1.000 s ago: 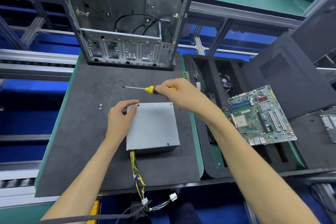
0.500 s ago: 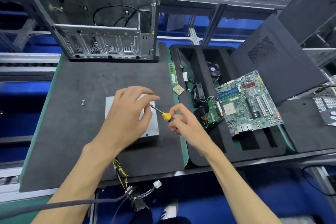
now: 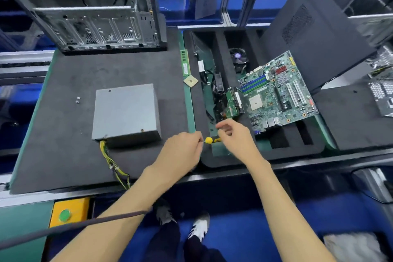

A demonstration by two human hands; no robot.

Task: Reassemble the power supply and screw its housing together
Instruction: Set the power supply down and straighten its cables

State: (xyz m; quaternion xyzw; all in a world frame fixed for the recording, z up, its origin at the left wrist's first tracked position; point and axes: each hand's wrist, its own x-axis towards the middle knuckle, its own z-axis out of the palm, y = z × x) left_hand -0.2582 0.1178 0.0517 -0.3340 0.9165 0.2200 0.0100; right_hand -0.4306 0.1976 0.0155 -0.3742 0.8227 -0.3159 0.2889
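The grey power supply point(image 3: 127, 110) lies closed on the dark mat point(image 3: 63, 134), its yellow cable bundle point(image 3: 112, 161) hanging over the front edge. Two small screws point(image 3: 77, 100) lie on the mat to its left. A yellow-handled screwdriver point(image 3: 209, 140) is held between both hands, to the right of the power supply over the mat's edge. My left hand point(image 3: 182, 149) closes its fingers around the shaft end, which is hidden. My right hand point(image 3: 234, 136) curls over the handle. Neither hand touches the power supply.
An empty PC case point(image 3: 102, 17) stands at the back of the mat. To the right, a black foam tray point(image 3: 223, 159) holds a motherboard point(image 3: 276, 91), a cooler fan point(image 3: 238, 57) and cables. A RAM stick point(image 3: 185, 62), a CPU chip point(image 3: 190, 81) and a leaning black side panel point(image 3: 314, 32) are nearby.
My left hand has come off the power supply. Both hands have moved right and toward the front edge with the screwdriver, which now sits level between them.
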